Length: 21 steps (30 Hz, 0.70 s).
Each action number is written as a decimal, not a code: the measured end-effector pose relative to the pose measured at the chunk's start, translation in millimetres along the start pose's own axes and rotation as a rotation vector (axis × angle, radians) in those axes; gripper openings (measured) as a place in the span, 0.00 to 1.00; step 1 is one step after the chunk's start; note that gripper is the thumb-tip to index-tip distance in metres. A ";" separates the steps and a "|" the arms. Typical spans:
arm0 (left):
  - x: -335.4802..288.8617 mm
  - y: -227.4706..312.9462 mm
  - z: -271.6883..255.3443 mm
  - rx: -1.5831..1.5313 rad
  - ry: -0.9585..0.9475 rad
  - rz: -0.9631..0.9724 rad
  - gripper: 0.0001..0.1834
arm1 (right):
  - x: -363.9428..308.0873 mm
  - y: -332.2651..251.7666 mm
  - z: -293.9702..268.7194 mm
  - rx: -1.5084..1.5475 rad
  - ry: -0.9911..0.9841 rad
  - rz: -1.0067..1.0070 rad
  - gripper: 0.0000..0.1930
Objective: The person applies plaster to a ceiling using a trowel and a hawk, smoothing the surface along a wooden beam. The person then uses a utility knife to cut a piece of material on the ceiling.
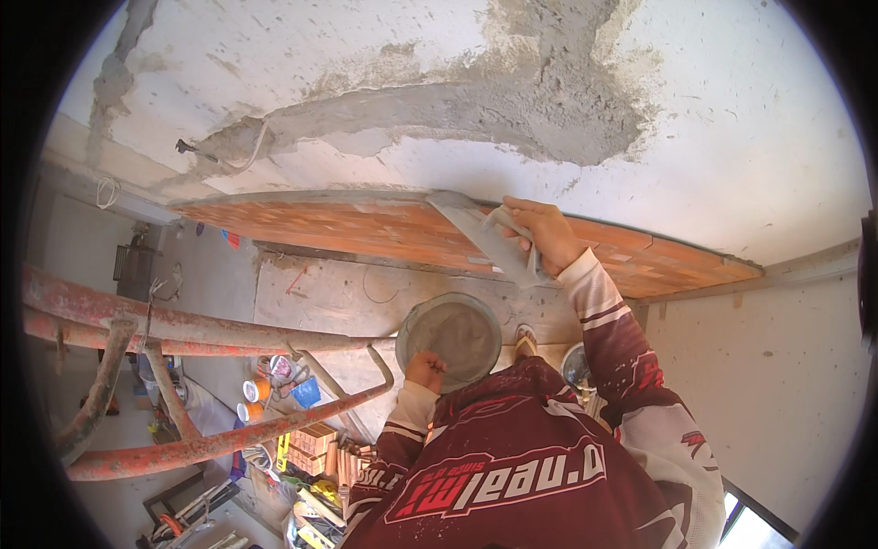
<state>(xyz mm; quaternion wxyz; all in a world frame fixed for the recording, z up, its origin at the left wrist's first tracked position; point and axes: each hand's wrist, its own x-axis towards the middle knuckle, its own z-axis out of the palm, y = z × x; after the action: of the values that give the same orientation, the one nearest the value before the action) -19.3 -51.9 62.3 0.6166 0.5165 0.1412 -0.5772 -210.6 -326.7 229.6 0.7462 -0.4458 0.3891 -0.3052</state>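
Ideally, I should press evenly through the flat-bladed grey trowel at centre frame, its handle grasped in my right hand. My left hand curls by the rim of the round grey tub; I cannot tell whether it grips. Soft grey mortar lies inside; coarse grey patches mark the white wall above flat orange bricks.

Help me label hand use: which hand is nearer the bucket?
Left. The left hand is at the bucket, by the rim's lower-left side in view; the right hand is farther off, up and to the right, holding the trowel.
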 end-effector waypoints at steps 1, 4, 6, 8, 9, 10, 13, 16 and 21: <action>0.9 -0.2 -1.6 0.003 0.000 0.000 0.08 | -0.5 -0.8 -0.5 0.007 0.011 -0.017 0.21; 0.1 -0.4 -1.3 0.018 0.015 0.001 0.07 | -1.4 -6.5 -8.3 0.019 -0.017 0.003 0.20; 0.7 -1.2 -1.3 0.016 0.021 0.000 0.07 | -1.1 -10.3 -12.6 0.015 -0.027 0.022 0.20; 2.2 -2.4 -4.2 0.000 0.022 -0.001 0.07 | -1.1 -11.9 -14.7 0.005 -0.010 0.026 0.20; 2.1 -3.0 -5.1 0.007 0.017 0.003 0.07 | -1.6 -12.7 -16.1 0.009 -0.007 0.036 0.20; -0.5 -2.6 -2.6 0.014 0.011 0.005 0.07 | -2.5 -13.7 -17.9 0.013 -0.003 0.045 0.20; -5.5 -1.4 2.1 0.013 0.016 0.000 0.06 | -4.4 -20.0 -24.3 0.015 0.010 0.058 0.19; -7.8 -0.5 4.1 0.026 0.040 0.001 0.06 | -5.5 -28.4 -30.8 0.033 0.006 0.074 0.17; -9.7 -1.3 7.7 0.026 0.047 -0.001 0.06 | -13.0 -36.9 -40.1 0.057 0.010 0.072 0.16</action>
<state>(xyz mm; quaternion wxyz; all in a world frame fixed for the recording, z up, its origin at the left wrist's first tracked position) -26.4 -52.3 72.4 0.6061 0.5378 0.1480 -0.5670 -255.5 -348.8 254.9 0.7672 -0.4085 0.3997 -0.2913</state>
